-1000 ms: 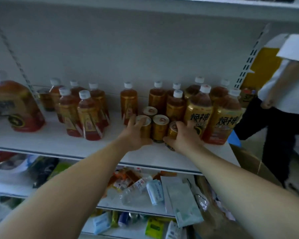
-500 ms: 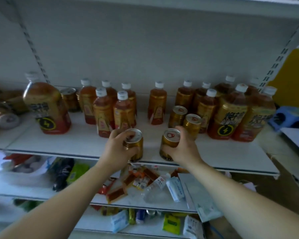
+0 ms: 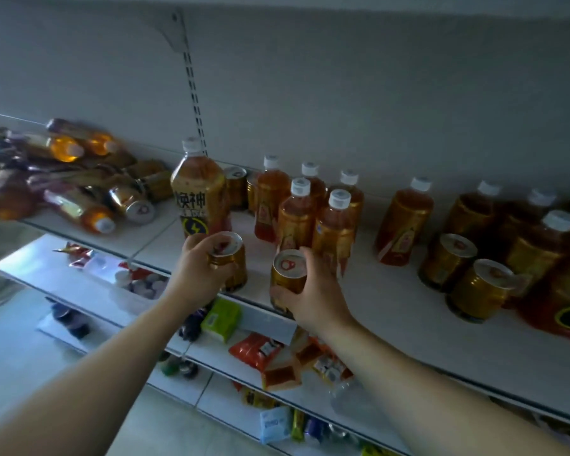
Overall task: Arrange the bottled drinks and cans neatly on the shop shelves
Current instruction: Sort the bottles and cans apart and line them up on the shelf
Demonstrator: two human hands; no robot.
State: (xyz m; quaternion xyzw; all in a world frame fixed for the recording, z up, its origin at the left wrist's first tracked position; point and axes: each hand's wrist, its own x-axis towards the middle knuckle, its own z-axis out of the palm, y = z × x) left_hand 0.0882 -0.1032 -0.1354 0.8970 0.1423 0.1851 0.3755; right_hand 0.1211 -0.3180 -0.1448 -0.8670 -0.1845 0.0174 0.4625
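Note:
My left hand (image 3: 196,274) grips a gold can (image 3: 232,261) near the front edge of the white shelf (image 3: 392,324). My right hand (image 3: 313,297) grips a second gold can (image 3: 287,273) just to its right. A large amber bottle (image 3: 198,192) with a lightning logo stands right behind the left can. Several small amber bottles (image 3: 297,215) with white caps stand behind the right can. Two more gold cans (image 3: 448,261) stand further right, beside more bottles (image 3: 405,218).
A heap of bottles and cans (image 3: 79,179) lies on its side at the shelf's left end. Two cans (image 3: 236,185) stand at the back wall. Lower shelves (image 3: 270,353) hold snack packets, a green pack and a plastic bottle. A slotted upright (image 3: 193,93) runs up the back panel.
Both hands picked one can each out of the can group and carried them leftward along the shelf. The view swung left, bringing the heap of fallen bottles into sight.

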